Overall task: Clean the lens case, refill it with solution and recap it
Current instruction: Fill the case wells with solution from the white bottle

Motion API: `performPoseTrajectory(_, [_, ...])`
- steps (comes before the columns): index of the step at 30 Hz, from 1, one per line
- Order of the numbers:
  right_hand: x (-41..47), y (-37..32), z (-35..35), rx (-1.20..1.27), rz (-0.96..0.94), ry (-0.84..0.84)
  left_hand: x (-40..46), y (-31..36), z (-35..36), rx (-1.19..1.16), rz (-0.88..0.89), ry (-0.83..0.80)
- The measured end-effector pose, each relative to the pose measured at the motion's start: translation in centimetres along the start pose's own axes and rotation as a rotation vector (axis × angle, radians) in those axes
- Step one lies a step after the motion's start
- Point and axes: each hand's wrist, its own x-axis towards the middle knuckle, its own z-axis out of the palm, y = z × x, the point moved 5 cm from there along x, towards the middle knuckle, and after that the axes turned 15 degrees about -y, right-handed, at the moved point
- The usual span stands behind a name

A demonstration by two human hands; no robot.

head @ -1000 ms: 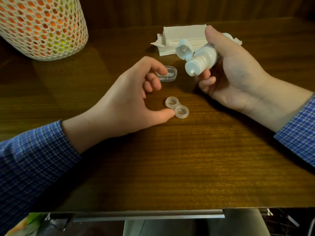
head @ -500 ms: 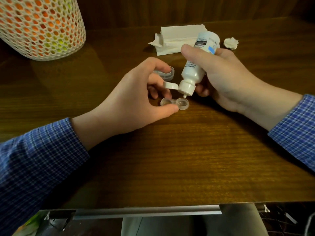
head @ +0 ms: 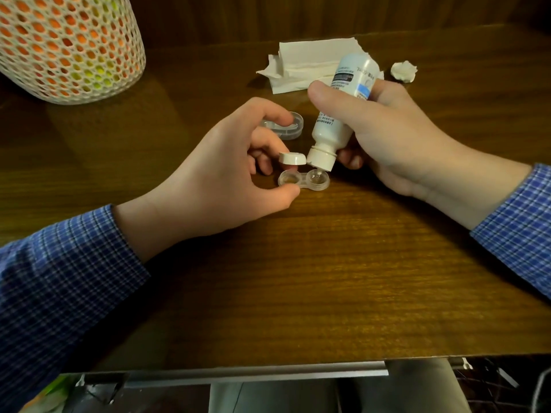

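Head camera looks down on a brown wooden desk (head: pixel 328 278), and I'll place everything by the clear lens case (head: pixel 303 180) lying uncapped near its middle. Far off to the case's upper left stands a white mesh basket (head: pixel 65 46) with orange and yellow showing through its holes. Just left of the case, the left hand (head: pixel 214 186) curls around it, thumb tip touching the near edge of the left well and fingers arched over the far side, lightly steadying it rather than gripping. Behind the case, past those fingertips, sits a clear lid (head: pixel 286 126). Directly above the right well, the white solution bottle (head: pixel 343 114) tips nozzle-down, its flip cap (head: pixel 292 158) hanging open. The right hand (head: pixel 396 138) is clamped around the bottle. Farther back lie folded tissue (head: pixel 307 65) and, rightmost, a crumpled wad (head: pixel 404 71).
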Motion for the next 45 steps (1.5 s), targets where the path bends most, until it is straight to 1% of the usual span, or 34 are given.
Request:
performPoseTrajectory(11, [0.14, 0.02, 0.08, 0.007, 0.024, -0.006, -0.31, -0.11, -0.26, -0.004, -0.046, 0.023])
performPoseTrajectory(26, [0.2, -0.09, 0.19, 0.022, 0.005, -0.009, -0.34, 0.03, -0.44, 0.02, -0.041, 0.032])
performPoseTrajectory(36, [0.23, -0.08, 0.2, 0.023, -0.012, -0.012, -0.29, -0.08, -0.41, -0.01, -0.05, 0.017])
performPoseTrajectory(45, [0.13, -0.08, 0.21, 0.02, 0.012, -0.005, -0.27, -0.07, -0.34, -0.002, -0.056, 0.013])
